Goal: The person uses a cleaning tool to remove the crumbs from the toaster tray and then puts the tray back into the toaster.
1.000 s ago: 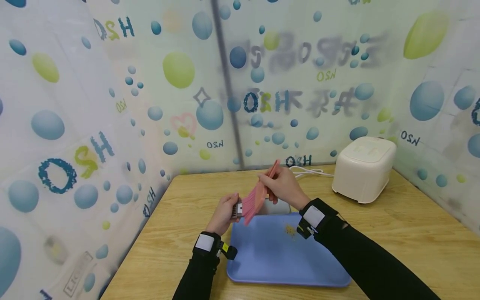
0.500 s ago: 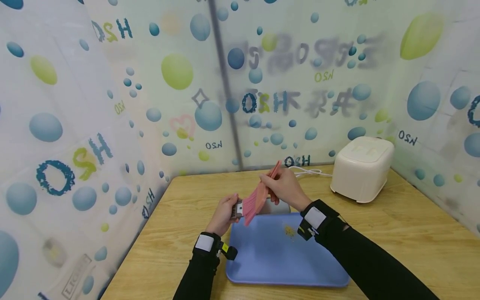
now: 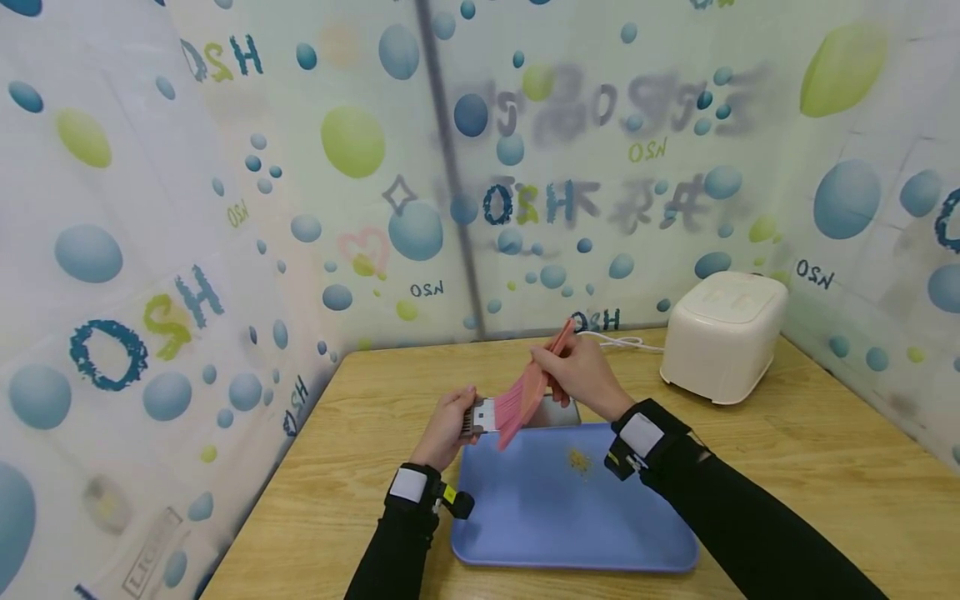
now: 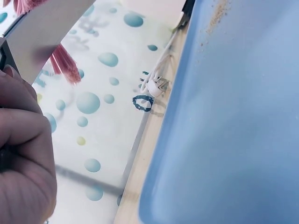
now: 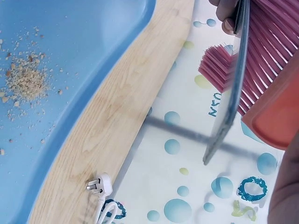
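My left hand (image 3: 444, 429) grips one end of a flat metal crumb tray (image 3: 561, 412), raised at the far edge of a blue tray (image 3: 555, 521). In my right hand (image 3: 590, 379) is a pink brush (image 3: 522, 400), pinched by its handle and tilted bristles-down. Its bristles lie across the crumb tray. Seen from the right wrist, pink bristles (image 5: 268, 51) show on both sides of the thin metal plate (image 5: 229, 105). A small heap of crumbs (image 5: 27, 80) lies on the blue tray below.
A cream toaster (image 3: 723, 337) stands at the back right of the wooden table (image 3: 352, 467). Its white cord and plug (image 5: 102, 184) lie on the table behind the blue tray. Patterned sheets (image 3: 360, 275) hang along the back and sides.
My right hand and the brush have moved a little to the right along the crumb tray, uncovering more of its left part. The left hand holds nearly still.
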`<action>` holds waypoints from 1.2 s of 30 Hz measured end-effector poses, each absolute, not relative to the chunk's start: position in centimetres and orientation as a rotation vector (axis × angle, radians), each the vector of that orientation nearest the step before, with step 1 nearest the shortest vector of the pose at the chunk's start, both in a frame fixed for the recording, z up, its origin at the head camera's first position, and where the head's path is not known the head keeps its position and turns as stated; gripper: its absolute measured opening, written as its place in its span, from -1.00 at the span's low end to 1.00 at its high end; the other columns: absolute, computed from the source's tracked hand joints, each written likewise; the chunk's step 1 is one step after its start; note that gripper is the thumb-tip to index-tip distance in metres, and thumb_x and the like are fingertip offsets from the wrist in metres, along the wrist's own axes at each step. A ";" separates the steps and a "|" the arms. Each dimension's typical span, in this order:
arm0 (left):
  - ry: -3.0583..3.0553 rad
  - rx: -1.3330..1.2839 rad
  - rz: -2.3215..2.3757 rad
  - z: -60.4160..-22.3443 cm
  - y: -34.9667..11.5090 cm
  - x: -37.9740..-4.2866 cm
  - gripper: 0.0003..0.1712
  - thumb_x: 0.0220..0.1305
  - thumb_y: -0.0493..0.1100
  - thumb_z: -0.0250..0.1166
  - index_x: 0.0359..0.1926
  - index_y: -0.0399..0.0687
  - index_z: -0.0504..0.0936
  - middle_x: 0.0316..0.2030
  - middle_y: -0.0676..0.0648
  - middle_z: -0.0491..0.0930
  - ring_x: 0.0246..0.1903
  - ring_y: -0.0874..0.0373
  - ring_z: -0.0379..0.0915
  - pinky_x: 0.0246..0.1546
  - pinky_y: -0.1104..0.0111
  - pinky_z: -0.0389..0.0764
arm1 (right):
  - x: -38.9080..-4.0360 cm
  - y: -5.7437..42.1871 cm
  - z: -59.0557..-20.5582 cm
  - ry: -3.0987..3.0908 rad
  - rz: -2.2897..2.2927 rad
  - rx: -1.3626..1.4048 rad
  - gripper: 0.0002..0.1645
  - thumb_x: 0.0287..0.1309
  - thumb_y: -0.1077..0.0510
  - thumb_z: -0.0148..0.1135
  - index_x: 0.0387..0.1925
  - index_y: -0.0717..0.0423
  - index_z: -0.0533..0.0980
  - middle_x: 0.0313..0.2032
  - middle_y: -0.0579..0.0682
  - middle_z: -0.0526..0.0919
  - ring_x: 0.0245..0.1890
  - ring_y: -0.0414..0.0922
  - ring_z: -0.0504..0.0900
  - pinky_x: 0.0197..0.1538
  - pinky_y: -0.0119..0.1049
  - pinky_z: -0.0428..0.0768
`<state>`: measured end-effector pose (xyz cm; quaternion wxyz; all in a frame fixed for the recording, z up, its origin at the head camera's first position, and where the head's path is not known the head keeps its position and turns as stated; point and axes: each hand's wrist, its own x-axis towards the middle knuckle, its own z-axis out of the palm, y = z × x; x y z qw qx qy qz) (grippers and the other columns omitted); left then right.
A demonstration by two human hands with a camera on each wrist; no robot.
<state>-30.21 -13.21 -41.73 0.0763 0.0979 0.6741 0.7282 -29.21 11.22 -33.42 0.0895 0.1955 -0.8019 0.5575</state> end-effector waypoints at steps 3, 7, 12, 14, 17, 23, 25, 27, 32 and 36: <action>2.017 0.285 2.190 -41.8 -13.2 -30.2 -0.61 0.66 0.00 -0.12 -0.17 -0.17 0.50 -0.46 -0.04 0.54 -0.66 0.23 0.41 -0.68 0.48 0.47 | -29.3 11.5 -33.4 -2.386 1.656 0.584 -0.58 0.43 0.01 0.23 -0.41 0.29 0.65 -0.73 0.09 0.50 -0.83 -0.07 0.46 -0.69 -0.20 0.54; 1.998 0.300 2.194 -41.8 -13.2 -30.4 -0.57 0.66 0.04 -0.09 -0.12 -0.24 0.49 -0.44 -0.06 0.53 -0.64 0.23 0.42 -0.68 0.49 0.46 | -29.4 12.0 -33.6 -2.381 1.687 0.563 -0.59 0.45 0.04 0.21 -0.34 0.34 0.67 -0.74 0.10 0.49 -0.83 -0.09 0.43 -0.72 -0.26 0.49; 1.999 0.295 2.191 -41.8 -13.1 -30.4 -0.51 0.65 0.07 -0.08 -0.07 -0.32 0.47 -0.43 -0.07 0.54 -0.62 0.24 0.42 -0.68 0.50 0.46 | -29.7 12.7 -34.0 -2.395 1.702 0.498 -0.57 0.46 0.01 0.20 -0.28 0.33 0.68 -0.72 0.10 0.50 -0.81 -0.08 0.44 -0.70 -0.30 0.49; 2.007 0.291 2.189 -41.8 -13.1 -30.4 -0.51 0.65 0.07 -0.08 -0.07 -0.33 0.47 -0.43 -0.07 0.54 -0.62 0.24 0.42 -0.68 0.50 0.45 | -29.5 12.8 -34.0 -2.404 1.691 0.484 -0.56 0.45 -0.01 0.21 -0.27 0.33 0.68 -0.72 0.09 0.50 -0.81 -0.09 0.44 -0.69 -0.29 0.50; 2.015 0.291 2.187 -41.8 -13.1 -30.3 -0.51 0.65 0.07 -0.08 -0.08 -0.32 0.48 -0.44 -0.06 0.54 -0.62 0.24 0.42 -0.68 0.50 0.45 | -29.4 13.1 -34.0 -2.407 1.673 0.476 -0.55 0.42 -0.04 0.23 -0.27 0.32 0.69 -0.72 0.09 0.51 -0.81 -0.09 0.45 -0.69 -0.28 0.52; 2.013 0.289 2.192 -41.9 -13.1 -30.2 -0.54 0.65 0.06 -0.08 -0.13 -0.26 0.49 -0.45 -0.06 0.53 -0.62 0.24 0.42 -0.68 0.50 0.45 | -29.2 13.4 -33.9 -2.390 1.653 0.479 -0.55 0.42 -0.03 0.23 -0.26 0.33 0.69 -0.72 0.08 0.52 -0.81 -0.07 0.47 -0.68 -0.25 0.54; 2.014 0.287 2.193 -41.9 -13.2 -30.2 -0.54 0.65 0.07 -0.08 -0.13 -0.25 0.49 -0.45 -0.06 0.52 -0.62 0.24 0.42 -0.68 0.50 0.44 | -29.2 13.5 -33.9 -2.391 1.643 0.474 -0.56 0.42 -0.02 0.23 -0.27 0.33 0.69 -0.72 0.08 0.52 -0.81 -0.07 0.47 -0.68 -0.26 0.54; 2.009 0.280 2.196 -41.9 -13.2 -30.2 -0.55 0.65 0.07 -0.08 -0.13 -0.25 0.48 -0.44 -0.06 0.52 -0.62 0.23 0.43 -0.68 0.50 0.44 | -29.2 13.7 -33.9 -2.393 1.635 0.468 -0.57 0.42 -0.01 0.22 -0.26 0.33 0.69 -0.72 0.07 0.52 -0.81 -0.06 0.47 -0.69 -0.26 0.53; 2.003 0.268 2.192 -42.0 -13.3 -30.3 -0.55 0.64 0.07 -0.06 -0.11 -0.26 0.47 -0.41 -0.08 0.51 -0.62 0.20 0.43 -0.68 0.50 0.44 | -29.1 14.0 -33.9 -2.378 1.635 0.467 -0.61 0.43 0.04 0.21 -0.26 0.33 0.68 -0.71 0.09 0.52 -0.81 -0.05 0.47 -0.69 -0.27 0.53; 2.002 0.264 2.189 -41.9 -13.3 -30.2 -0.56 0.64 0.07 -0.05 -0.10 -0.26 0.47 -0.39 -0.08 0.49 -0.63 0.19 0.41 -0.68 0.50 0.45 | -29.0 14.2 -34.0 -2.361 1.629 0.461 -0.63 0.43 0.05 0.20 -0.26 0.33 0.67 -0.71 0.10 0.52 -0.81 -0.05 0.47 -0.69 -0.27 0.53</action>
